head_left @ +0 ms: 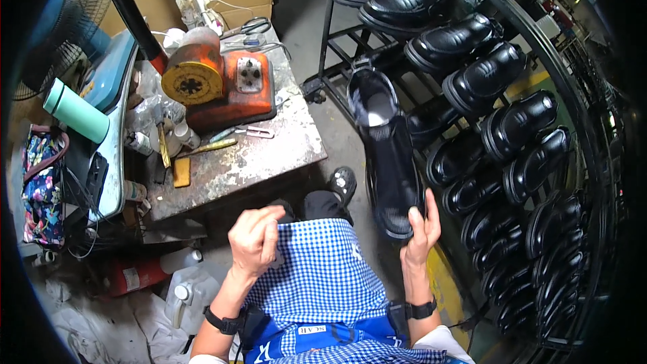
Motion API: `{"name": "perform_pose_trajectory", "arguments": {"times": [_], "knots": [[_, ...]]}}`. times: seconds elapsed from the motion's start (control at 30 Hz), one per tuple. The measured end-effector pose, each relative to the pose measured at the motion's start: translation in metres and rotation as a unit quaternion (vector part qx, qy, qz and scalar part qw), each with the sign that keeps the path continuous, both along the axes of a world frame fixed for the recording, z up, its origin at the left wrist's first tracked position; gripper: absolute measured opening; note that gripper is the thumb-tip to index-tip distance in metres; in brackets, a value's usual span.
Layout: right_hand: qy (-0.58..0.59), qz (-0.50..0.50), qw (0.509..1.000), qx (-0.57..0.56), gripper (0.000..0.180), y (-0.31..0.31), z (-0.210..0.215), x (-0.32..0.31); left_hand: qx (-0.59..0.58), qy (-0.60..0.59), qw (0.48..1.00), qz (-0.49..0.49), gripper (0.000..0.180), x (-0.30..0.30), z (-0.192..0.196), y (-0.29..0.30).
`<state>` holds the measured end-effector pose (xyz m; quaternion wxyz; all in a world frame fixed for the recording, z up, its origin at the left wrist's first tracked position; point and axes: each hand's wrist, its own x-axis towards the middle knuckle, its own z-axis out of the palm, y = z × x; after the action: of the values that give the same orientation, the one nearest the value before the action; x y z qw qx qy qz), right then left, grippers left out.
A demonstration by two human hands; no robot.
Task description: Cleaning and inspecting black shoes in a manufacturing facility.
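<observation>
A black leather shoe (392,162) hangs in front of me on the right. Its opening faces up at the far end, and a pale insole shows inside. My right hand (421,232) grips its toe end, thumb on top and fingers along the side. Over my lap, to the left of the shoe, is my left hand (253,239). Its fingers are curled closed, and the inside of the grip is hidden. A blue checked apron (323,269) covers my lap.
A metal rack (330,23) on the right carries several rows of black shoes (519,125). At the left stands a worn table (290,155) with an orange machine (232,87), a brush (164,145) and a yellow block (182,172). A green bottle (75,109) and a plastic jug (192,296) are further left.
</observation>
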<state>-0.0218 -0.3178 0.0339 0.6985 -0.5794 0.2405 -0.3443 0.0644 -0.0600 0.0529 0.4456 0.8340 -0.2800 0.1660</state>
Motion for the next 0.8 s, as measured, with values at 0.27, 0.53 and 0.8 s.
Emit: {"name": "perform_pose_trajectory", "arguments": {"times": [0.27,0.53,0.8], "knots": [[-0.048,-0.022,0.991,-0.126,0.056,-0.027,-0.031,0.201,0.05,0.024,0.998,0.014,0.006,-0.001,-0.057,-0.01],[0.157,-0.132,0.943,-0.262,0.054,-0.042,-0.047,0.304,0.03,0.062,0.998,0.015,0.006,0.019,-0.066,-0.016],[-0.004,-0.148,0.981,-0.123,0.056,-0.028,-0.058,0.325,0.029,0.084,0.996,-0.011,0.006,0.049,-0.078,-0.02]]}}
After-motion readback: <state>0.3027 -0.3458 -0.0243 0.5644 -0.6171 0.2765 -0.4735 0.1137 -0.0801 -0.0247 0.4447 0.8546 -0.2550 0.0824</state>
